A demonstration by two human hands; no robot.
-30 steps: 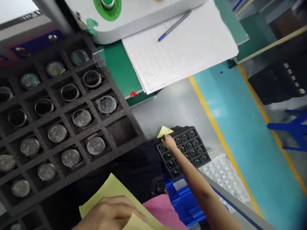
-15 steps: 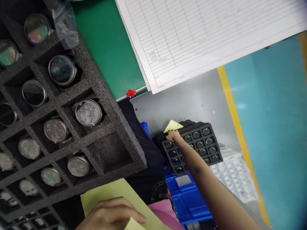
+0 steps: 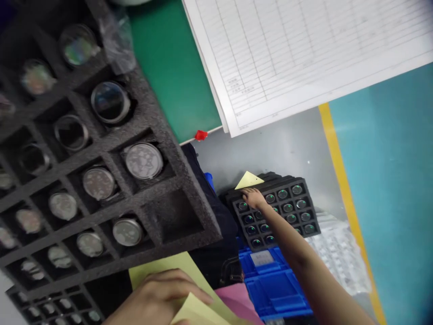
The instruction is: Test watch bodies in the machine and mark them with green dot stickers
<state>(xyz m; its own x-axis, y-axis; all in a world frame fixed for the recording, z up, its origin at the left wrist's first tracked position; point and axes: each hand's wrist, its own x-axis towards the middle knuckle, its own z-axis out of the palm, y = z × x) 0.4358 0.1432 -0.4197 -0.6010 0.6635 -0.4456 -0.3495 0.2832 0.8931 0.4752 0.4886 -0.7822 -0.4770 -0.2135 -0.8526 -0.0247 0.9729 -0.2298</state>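
**A:** so what was in the shot? biggest stuff first

**B:** big black foam tray (image 3: 162, 189) of round lenses filled 9 o'clock. White ruled sheet (image 3: 304, 58) up at 1 o'clock, over the green mat (image 3: 172, 76). Blue bin (image 3: 270, 289) at 5.

**A:** and the hands?

**B:** right hand (image 3: 253, 197) was stretched out just past center toward 4 o'clock, fingers curled down on the small lens tray (image 3: 297, 210), touching its near corner. Couldn't tell if it gripped anything. Left hand (image 3: 158, 295) at 6 lay flat, loosely open, pressing on yellow paper (image 3: 162, 268). Little yellow triangle (image 3: 248, 180) sat just above the right hand.
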